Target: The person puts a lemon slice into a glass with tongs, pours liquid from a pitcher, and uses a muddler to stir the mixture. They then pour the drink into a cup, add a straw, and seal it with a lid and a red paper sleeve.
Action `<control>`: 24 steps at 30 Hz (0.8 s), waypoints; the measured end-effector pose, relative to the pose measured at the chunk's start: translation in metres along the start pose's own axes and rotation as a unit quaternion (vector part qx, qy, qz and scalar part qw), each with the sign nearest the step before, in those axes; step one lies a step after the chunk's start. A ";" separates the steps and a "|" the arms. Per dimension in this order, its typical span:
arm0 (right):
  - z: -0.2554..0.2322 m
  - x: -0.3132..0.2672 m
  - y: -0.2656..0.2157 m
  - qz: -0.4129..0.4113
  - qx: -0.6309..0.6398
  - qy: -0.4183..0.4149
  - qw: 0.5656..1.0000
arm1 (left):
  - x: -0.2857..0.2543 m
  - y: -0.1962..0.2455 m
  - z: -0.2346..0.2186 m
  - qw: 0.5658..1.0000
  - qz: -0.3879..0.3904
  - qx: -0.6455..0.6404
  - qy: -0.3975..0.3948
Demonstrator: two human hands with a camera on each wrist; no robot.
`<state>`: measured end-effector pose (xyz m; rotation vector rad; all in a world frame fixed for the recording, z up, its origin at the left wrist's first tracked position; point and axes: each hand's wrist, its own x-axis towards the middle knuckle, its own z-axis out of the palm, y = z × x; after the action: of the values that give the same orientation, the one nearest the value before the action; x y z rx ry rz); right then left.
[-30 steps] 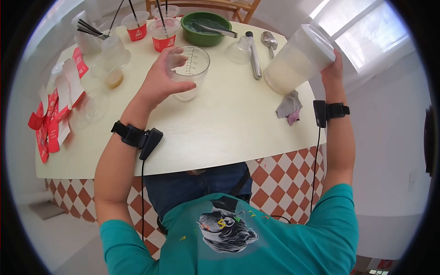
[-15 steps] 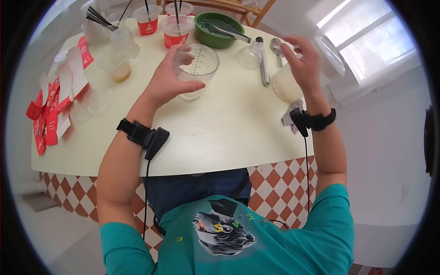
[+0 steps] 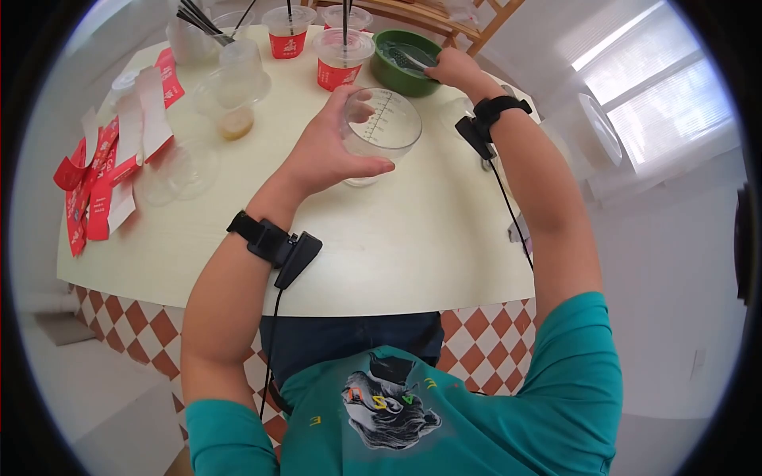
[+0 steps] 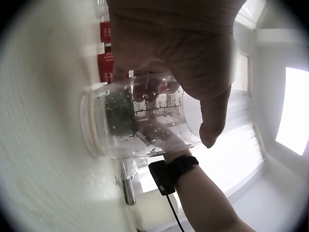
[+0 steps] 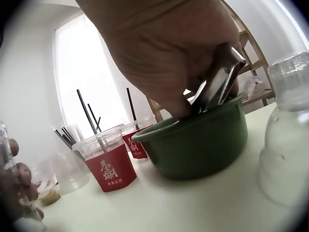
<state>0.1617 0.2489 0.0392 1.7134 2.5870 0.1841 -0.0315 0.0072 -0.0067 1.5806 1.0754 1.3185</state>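
Observation:
My left hand grips a clear measuring cup with printed graduations, thumb on the near side and fingers round the far side. Water drops cling to the cup's wall in the left wrist view. At the back of the table my right hand reaches over a green bowl. Its fingers hold the handle end of metal tongs, whose perforated head lies down in the bowl. Part of the tongs is hidden by the hand and the bowl's rim.
Red-labelled cups with black straws stand left of the bowl. Farther left are clear plastic cups and torn red-and-white packaging. A clear dome-shaped container stands right of the bowl. A large pitcher is partly behind my right arm.
My right hand has let go of the pitcher, moved left and away from me to the bowl, and taken hold of the tongs. The left hand keeps the measuring cup.

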 end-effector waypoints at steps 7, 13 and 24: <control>-0.011 0.006 0.022 0.010 -0.079 0.138 0.987 | -0.001 0.002 0.001 1.000 -0.006 0.010 0.007; -0.031 -0.004 0.026 0.011 -0.109 0.079 0.991 | 0.000 0.002 0.004 1.000 0.000 0.010 0.008; -0.052 0.002 0.024 -0.041 -0.159 -0.031 0.986 | 0.000 0.002 0.004 1.000 0.000 0.016 0.005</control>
<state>0.1777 0.2558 0.0932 1.4740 2.4176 0.5019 -0.0269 0.0063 -0.0057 1.5992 1.1081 1.3162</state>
